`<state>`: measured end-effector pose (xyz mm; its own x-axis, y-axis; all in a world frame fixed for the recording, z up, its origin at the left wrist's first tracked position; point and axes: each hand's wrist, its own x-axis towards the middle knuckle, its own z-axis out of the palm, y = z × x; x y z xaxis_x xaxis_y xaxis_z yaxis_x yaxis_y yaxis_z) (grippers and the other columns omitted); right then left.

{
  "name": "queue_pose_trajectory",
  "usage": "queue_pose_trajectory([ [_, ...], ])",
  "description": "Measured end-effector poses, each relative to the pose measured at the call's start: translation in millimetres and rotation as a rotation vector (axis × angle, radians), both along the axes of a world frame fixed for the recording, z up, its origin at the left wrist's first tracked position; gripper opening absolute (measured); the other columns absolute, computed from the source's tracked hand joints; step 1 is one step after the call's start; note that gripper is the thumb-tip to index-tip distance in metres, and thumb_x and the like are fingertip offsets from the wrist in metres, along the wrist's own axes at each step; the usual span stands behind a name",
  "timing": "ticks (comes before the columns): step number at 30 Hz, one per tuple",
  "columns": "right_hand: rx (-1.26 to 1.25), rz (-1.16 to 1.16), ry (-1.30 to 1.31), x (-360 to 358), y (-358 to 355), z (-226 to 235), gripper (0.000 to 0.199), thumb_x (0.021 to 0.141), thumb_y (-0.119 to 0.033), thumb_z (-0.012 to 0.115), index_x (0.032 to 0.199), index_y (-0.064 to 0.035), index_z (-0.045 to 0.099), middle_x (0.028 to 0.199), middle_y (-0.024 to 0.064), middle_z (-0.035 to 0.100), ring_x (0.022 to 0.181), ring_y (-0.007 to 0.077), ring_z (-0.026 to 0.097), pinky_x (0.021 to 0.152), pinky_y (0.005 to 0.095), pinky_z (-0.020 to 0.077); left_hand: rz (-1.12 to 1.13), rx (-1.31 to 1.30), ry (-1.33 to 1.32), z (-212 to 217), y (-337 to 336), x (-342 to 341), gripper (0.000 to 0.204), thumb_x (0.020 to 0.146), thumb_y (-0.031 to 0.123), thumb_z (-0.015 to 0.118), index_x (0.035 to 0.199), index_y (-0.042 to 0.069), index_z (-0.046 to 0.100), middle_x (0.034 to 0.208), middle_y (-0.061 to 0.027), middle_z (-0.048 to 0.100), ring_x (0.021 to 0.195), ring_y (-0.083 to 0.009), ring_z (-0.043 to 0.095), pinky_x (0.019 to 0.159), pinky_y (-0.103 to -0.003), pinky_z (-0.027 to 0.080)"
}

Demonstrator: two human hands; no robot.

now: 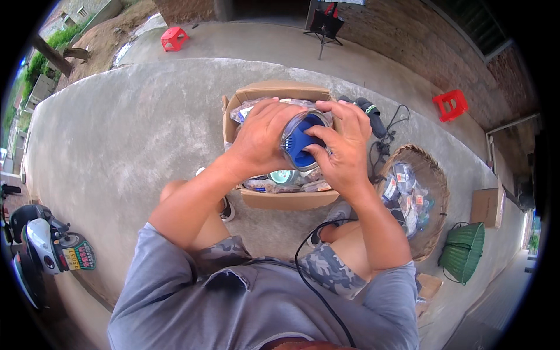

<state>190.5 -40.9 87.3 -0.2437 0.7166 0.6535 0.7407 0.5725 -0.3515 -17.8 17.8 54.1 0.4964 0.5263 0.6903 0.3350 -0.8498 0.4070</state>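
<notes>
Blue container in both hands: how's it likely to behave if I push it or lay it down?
The blue container is probably stiff: its visible wall shows no sagging in the grip. Its rounded outline suggests it could roll if laid on its side. The glossy look around its edge hints it may be a little slippery.

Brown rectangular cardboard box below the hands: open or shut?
Open: the brown rectangular cardboard box has its top uncovered; clear plastic bags show inside.
</notes>
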Motion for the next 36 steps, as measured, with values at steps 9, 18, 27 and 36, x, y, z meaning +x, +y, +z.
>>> queue_pose_trajectory([
  [9, 0.073, -0.148, 0.388, 36, -17, 27, 0.032, 0.075, -0.001, 0.086, 0.105, -0.0062, 0.077, 0.135, 0.0115, 0.061, 0.125, 0.0302, 0.055, 0.104, 0.0428, 0.0449, 0.096, -0.027, -0.035, -11, 16, -5, 0.097, 0.057, 0.029, 0.102, 0.141, 0.008, 0.057, 0.133, -0.0110, 0.067, 0.124, -0.0367, 0.063, 0.110, -0.048, 0.047],
  [18, 0.063, -0.008, 0.045, 7, -7, 1, 0.032, 0.066, -0.014, 0.090, 0.096, -0.0139, 0.080, 0.134, 0.0050, 0.066, 0.128, 0.0343, 0.052, 0.109, 0.0479, 0.0381, -0.025, 0.045, -0.094, -7, 3, 6, 0.084, 0.062, 0.026, 0.097, 0.135, 0.008, 0.060, 0.122, -0.0118, 0.071, 0.114, -0.0375, 0.068, 0.106, -0.052, 0.049],
  [27, 0.010, -0.018, -0.063, -4, -1, -12, 0.033, 0.064, -0.013, 0.089, 0.094, -0.0147, 0.078, 0.133, 0.0017, 0.067, 0.134, 0.0329, 0.053, 0.108, 0.0487, 0.0381, 0.036, 0.110, 0.061, -3, 0, -1, 0.081, 0.063, 0.022, 0.093, 0.133, 0.007, 0.056, 0.117, -0.0143, 0.071, 0.110, -0.0371, 0.069, 0.106, -0.053, 0.049],
  [36, 0.107, -0.087, 0.170, 28, -6, 27, 0.032, 0.071, 0.000, 0.084, 0.101, -0.0053, 0.075, 0.137, 0.0116, 0.063, 0.127, 0.0303, 0.055, 0.107, 0.0448, 0.0420, 0.059, 0.072, -0.008, -2, 12, -6, 0.091, 0.062, 0.029, 0.099, 0.139, 0.006, 0.057, 0.129, -0.0132, 0.069, 0.122, -0.0354, 0.066, 0.113, -0.053, 0.045],
])
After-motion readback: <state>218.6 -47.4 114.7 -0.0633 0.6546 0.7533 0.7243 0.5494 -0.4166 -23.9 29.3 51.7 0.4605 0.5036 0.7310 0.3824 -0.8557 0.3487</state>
